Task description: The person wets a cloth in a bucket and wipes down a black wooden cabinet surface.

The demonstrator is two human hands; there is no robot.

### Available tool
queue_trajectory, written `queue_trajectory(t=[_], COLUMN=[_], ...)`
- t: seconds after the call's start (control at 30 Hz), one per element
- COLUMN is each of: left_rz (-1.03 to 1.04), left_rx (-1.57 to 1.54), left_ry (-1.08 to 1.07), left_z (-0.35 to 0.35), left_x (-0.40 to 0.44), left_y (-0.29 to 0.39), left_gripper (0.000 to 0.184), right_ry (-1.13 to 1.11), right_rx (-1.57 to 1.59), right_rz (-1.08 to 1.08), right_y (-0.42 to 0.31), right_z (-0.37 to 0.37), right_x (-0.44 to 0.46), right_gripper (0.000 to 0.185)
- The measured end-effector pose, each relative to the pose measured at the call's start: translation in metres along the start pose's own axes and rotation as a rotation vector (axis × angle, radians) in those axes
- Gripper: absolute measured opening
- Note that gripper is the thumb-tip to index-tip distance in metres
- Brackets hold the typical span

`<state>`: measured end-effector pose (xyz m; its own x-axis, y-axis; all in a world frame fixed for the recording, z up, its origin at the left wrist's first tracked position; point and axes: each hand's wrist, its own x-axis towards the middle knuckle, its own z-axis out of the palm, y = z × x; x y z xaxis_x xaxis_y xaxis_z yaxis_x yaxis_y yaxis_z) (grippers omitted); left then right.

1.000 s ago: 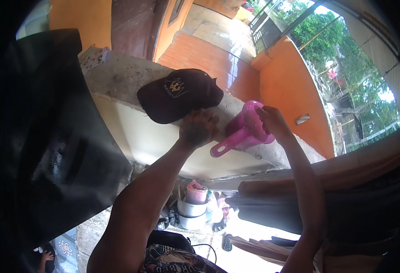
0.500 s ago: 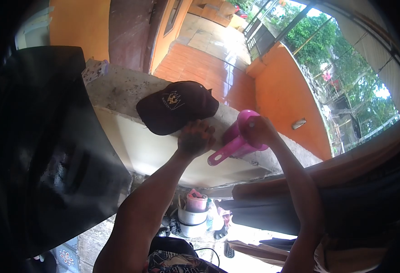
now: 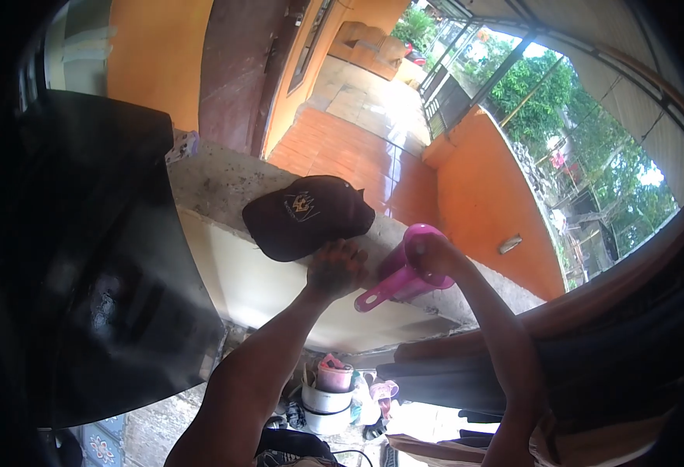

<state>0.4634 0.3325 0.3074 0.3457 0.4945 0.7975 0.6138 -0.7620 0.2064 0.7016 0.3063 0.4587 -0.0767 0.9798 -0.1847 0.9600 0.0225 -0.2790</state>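
A dark baseball cap (image 3: 307, 218) with a gold emblem lies on the concrete ledge. My left hand (image 3: 336, 268) is at the cap's near edge, fingers curled; whatever they may hold is hidden. To the right, a pink plastic dipper (image 3: 396, 279) stands on the ledge with its handle pointing toward me. My right hand (image 3: 433, 259) reaches down into the dipper's mouth. Its fingers are mostly hidden there, and the dipper's contents do not show.
The concrete ledge (image 3: 221, 183) tops a low pale wall. At left stands a large glossy black object (image 3: 101, 272). Below are stacked buckets (image 3: 328, 398) and bags on the ground. Dark cloths (image 3: 591, 362) hang at right. Beyond the ledge are an orange wall (image 3: 486, 194) and tiled floor.
The whole view has shifted, so the ledge, cap and dipper appear lower. My right hand stays in the dipper, and my left hand stays by the cap.
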Motion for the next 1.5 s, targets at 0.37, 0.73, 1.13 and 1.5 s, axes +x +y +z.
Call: queue_trajectory(t=[0.37, 0.73, 1.13, 1.5], left_rz=[0.006, 0.005, 0.048, 0.038], left_rx=[-0.017, -0.021, -0.006, -0.036], left_ry=[-0.098, -0.05, -0.037, -0.054], left_z=[-0.004, -0.003, -0.004, -0.005], left_x=[0.002, 0.001, 0.003, 0.003], left_y=[0.0, 0.0, -0.001, -0.001], left_gripper=[0.017, 0.017, 0.013, 0.015], right_ry=[0.268, 0.389, 0.124, 0.342], right_rx=[-0.022, -0.32, 0.288, 0.327], right_rz=[0.129, -0.028, -0.438, 0.126], right_y=[-0.042, -0.022, 0.095, -0.035], right_z=[-0.014, 0.005, 0.084, -0.002], right_x=[-0.032, -0.014, 0.046, -0.027], right_gripper=[0.032, 0.043, 0.027, 0.037])
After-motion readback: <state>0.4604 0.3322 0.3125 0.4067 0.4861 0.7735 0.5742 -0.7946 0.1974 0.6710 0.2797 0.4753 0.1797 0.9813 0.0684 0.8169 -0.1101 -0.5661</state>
